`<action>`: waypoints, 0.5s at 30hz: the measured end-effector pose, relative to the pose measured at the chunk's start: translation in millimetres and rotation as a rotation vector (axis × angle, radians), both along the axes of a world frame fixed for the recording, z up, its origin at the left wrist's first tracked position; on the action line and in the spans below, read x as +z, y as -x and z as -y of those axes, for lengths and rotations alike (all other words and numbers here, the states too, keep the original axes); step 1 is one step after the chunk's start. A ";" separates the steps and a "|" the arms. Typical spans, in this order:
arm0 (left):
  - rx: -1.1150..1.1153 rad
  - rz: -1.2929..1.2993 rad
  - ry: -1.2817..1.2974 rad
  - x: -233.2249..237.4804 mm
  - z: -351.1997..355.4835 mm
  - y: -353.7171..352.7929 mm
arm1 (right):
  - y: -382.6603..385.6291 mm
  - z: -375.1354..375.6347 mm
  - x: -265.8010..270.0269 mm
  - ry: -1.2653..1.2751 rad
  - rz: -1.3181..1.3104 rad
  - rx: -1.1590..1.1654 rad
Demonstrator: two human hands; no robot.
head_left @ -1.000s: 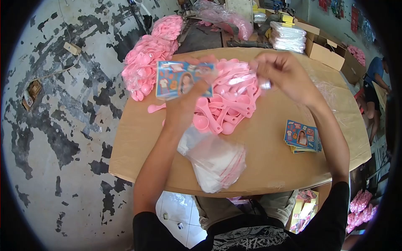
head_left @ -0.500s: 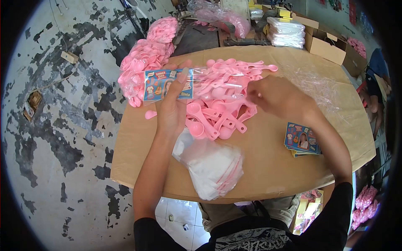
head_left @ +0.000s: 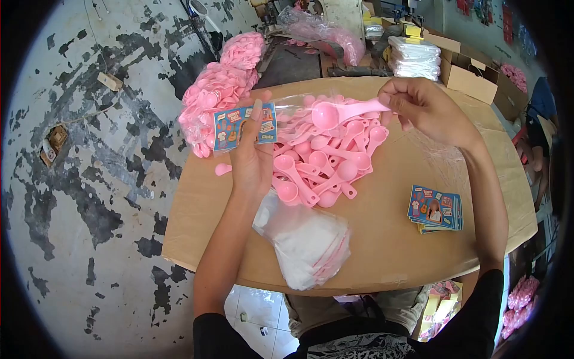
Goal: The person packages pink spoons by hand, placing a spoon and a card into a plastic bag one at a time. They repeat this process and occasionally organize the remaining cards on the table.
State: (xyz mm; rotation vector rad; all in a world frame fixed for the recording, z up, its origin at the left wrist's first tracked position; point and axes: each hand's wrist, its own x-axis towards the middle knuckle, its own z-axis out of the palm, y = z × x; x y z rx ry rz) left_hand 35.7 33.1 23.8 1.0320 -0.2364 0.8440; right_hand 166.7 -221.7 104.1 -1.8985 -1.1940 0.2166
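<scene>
My left hand (head_left: 251,140) grips a clear plastic bag with a blue printed card (head_left: 245,127) in it, thumb across the card's front. The bag's clear end points right, over the pile. In my right hand (head_left: 415,107) is a pink measuring spoon (head_left: 327,115), pinched by the handle end, its round bowl toward the bag and overlapping the bag's clear end in this view. Below both hands lies a heap of pink spoons (head_left: 320,158). Nearer my body rests a stack of clear plastic bags (head_left: 311,248). A stack of blue cards (head_left: 435,207) lies to the right, beside my right forearm.
Bulging clear bags of pink spoons (head_left: 215,90) stand at the table's far left. White plastic packs (head_left: 414,57) and an open cardboard box (head_left: 469,75) are at the back right. Crumpled clear film (head_left: 445,161) lies on the brown-covered table (head_left: 382,257). Another person sits at far right.
My right hand has come up from the pile with a pink spoon, its bowl now at the bag's clear end. The left hand still holds the bag and card.
</scene>
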 end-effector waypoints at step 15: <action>-0.091 -0.168 0.125 -13.2 60.5 2.9 | 37.0 -28.5 -32.0 -0.193 0.048 0.054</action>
